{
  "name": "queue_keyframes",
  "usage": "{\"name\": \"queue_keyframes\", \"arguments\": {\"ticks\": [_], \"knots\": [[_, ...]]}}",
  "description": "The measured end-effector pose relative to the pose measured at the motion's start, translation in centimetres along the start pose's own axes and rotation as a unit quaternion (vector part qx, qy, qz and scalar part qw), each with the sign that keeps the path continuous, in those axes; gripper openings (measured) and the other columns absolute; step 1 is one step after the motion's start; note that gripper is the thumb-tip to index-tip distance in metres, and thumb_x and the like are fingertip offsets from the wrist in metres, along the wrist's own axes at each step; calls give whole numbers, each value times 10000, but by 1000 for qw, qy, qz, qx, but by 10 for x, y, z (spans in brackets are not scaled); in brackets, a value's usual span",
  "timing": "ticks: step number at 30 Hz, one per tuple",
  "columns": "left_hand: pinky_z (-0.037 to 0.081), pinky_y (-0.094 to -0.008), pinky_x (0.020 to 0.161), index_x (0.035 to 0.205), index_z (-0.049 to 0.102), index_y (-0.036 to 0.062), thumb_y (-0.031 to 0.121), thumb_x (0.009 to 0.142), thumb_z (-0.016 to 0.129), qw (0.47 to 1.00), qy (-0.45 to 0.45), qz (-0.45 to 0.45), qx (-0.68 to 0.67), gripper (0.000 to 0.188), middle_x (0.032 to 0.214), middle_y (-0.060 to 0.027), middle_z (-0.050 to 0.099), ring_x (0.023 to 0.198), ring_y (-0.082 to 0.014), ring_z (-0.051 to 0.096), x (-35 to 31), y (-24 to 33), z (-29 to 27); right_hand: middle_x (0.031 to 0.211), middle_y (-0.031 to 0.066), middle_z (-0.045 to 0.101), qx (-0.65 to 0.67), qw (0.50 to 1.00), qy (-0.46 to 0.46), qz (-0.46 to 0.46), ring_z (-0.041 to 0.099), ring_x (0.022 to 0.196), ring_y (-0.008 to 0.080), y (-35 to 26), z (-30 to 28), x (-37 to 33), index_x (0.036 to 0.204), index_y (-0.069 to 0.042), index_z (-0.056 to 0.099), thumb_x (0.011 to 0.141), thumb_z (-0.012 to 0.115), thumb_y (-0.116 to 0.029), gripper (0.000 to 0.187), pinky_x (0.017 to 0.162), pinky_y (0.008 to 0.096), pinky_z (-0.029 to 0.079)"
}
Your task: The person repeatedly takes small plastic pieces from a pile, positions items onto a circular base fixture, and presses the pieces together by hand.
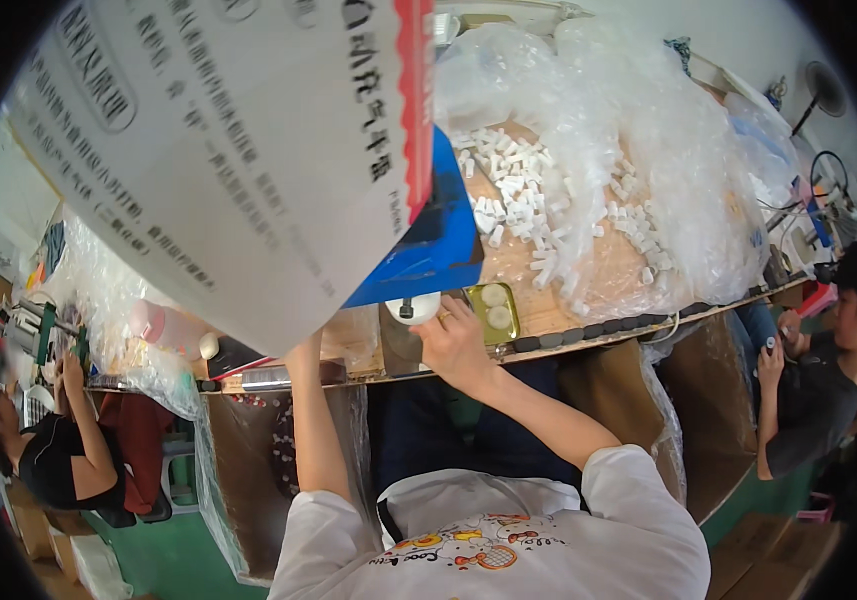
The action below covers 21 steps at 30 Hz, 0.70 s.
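Note:
A large white printed sheet with a red edge (218, 150) hangs across the upper left and hides much of the work spot. Below its right side shows a blue machine body (438, 255). My right hand (456, 345) has its fingers curled against a white round part with a small black piece on it (413, 308), under the blue body. Only the wrist of my left hand (303, 355) shows; its fingers are behind the sheet. Beside my right hand lies a yellow-green tray (512, 318) holding pale round pieces.
Many small white plastic parts (528, 190) are spread on the wooden table, partly under clear plastic film (668, 150). A pink bottle (163, 325) lies left. Cardboard boxes (608, 400) stand below the table edge. One person (63, 440) sits left, another (818, 370) right.

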<state>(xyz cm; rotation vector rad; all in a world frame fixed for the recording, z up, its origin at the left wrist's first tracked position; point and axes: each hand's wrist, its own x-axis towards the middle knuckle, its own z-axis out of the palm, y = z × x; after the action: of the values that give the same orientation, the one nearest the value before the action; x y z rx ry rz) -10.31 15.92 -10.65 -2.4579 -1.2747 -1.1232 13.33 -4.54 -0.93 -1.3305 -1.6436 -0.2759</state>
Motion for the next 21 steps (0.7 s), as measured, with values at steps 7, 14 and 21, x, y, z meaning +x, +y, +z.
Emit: {"name": "queue_keyframes", "arguments": {"ticks": [7,14,21], "knots": [[534,-335,828,1125,687,-41,57,866,755,790,-29,-252,-558,286,1054,-127,723,957,-188,687,18,159,-77,819,90,678,50,920,195,336,615,751,195,131,-84,-2,933,-13,684,919,645,-153,146,723,374,494],[534,-312,709,1045,737,8,28,786,814,917,-93,-162,-352,271,941,-156,753,792,-231,725,7,213,-106,831,131,646,-130,884,50,446,662,788,258,277,-156,-18,853,0,710,876,723,-178,180,704,374,502],[536,-350,691,998,737,3,66,732,862,929,-39,-140,-339,301,902,-155,745,773,-271,717,0,205,-92,998,105,639,52,941,167,290,636,877,255,116,-111,-8,792,-33,670,816,719,-51,57,724,356,502]]}}
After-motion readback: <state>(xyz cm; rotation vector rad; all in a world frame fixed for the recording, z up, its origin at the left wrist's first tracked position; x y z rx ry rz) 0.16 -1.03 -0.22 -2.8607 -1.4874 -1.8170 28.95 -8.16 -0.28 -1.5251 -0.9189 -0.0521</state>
